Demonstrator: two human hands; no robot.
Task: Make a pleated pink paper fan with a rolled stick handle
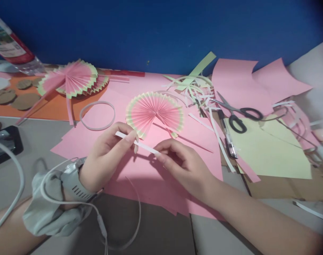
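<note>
Between my two hands a narrow white strip (145, 146) is stretched out, slanting down to the right. It may be paper or tape; I cannot tell which. My left hand (113, 150) pinches it near its left end, thumb on top. At its right end, my right hand (181, 164) grips it between thumb and fingertips. Just beyond the hands lies a pleated paper fan (150, 109), pink with a green and pale yellow rim, opened wide. A thin pink strip (182, 136) runs from its centre to the right. Pink paper sheets (150, 193) lie beneath.
Black-handled scissors (237, 115) and a pen (227, 136) lie right, by pale green paper (270, 152) and a heap of paper offcuts (195, 88). At left are other pleated fans (76, 76), a bottle (14, 42) and a tape-like ring (97, 115). A white cable (101, 225) crosses my left wrist.
</note>
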